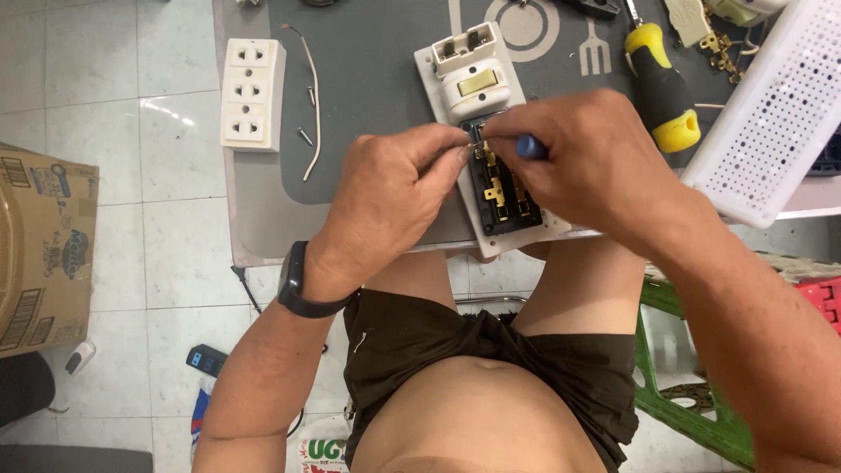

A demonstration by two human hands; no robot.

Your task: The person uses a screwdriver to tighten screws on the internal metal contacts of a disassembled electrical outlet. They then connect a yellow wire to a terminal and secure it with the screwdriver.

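Observation:
An opened white socket unit [477, 74] lies at the near edge of a small grey table [263, 219], its black inside with brass contacts [499, 194] facing up. My left hand [390, 197] pinches something small at the top of the brass contacts; what it grips is too small to tell. My right hand [596, 162] is closed on a blue-handled tool [531, 147] whose tip points at the same spot. Both hands meet over the unit. A black band sits on my left wrist.
A white triple socket strip [251, 94], a thin wire [313, 105] and two loose screws [306, 134] lie on the table's left. A yellow-and-black screwdriver [663, 88] and a white perforated basket [775, 114] sit right. A cardboard box [44, 250] stands on the tiled floor.

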